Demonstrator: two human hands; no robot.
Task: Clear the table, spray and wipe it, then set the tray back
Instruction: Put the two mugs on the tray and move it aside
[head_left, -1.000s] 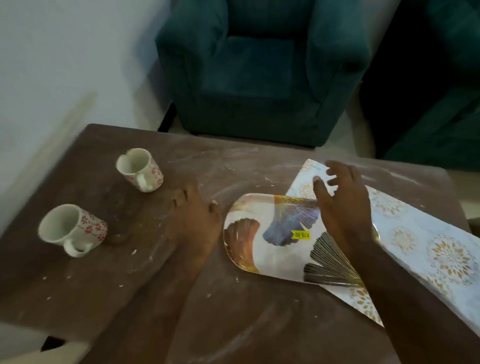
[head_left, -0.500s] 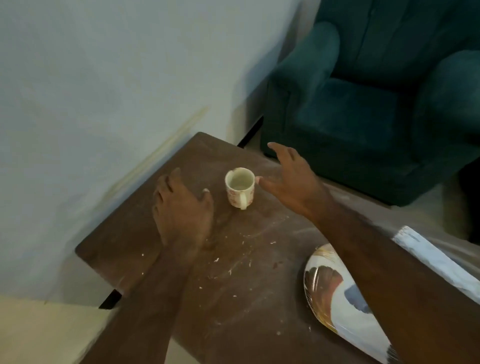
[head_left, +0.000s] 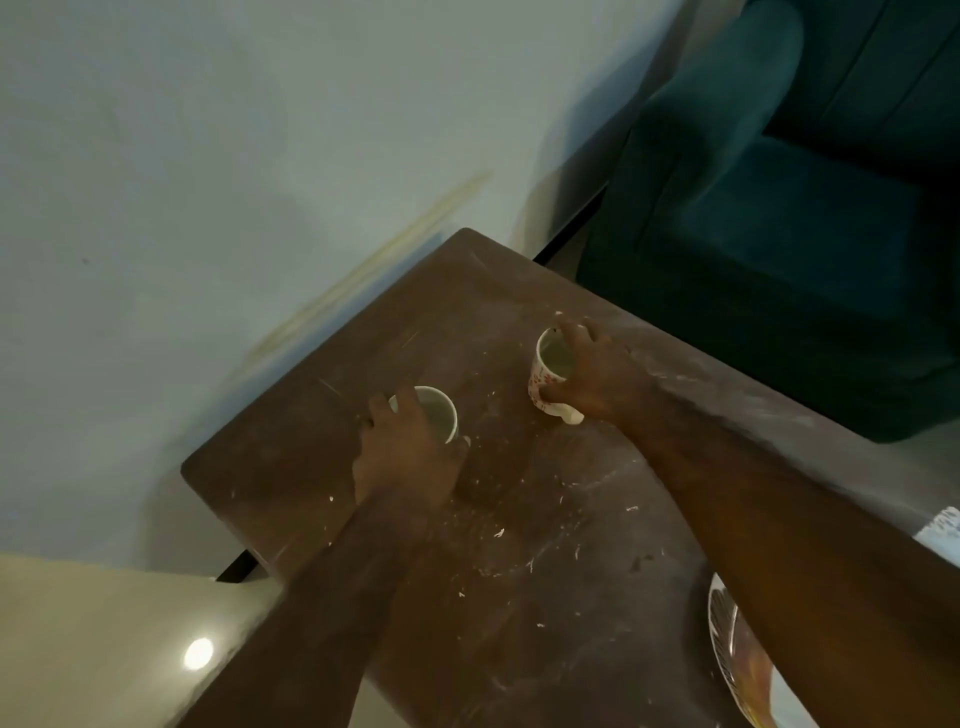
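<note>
Head view: round ceramic cups (head_left: 441, 413) (head_left: 545, 370), dusty table (head_left: 519, 597)

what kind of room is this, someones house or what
Most likely a home living room: a teal upholstered armchair stands beside a dusty brown table, which carries a nearer mug, a floral mug and a patterned serving tray.

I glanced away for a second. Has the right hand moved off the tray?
Yes. The right hand has left the tray and gone left across the table to the farther mug, which it now grips.
</note>
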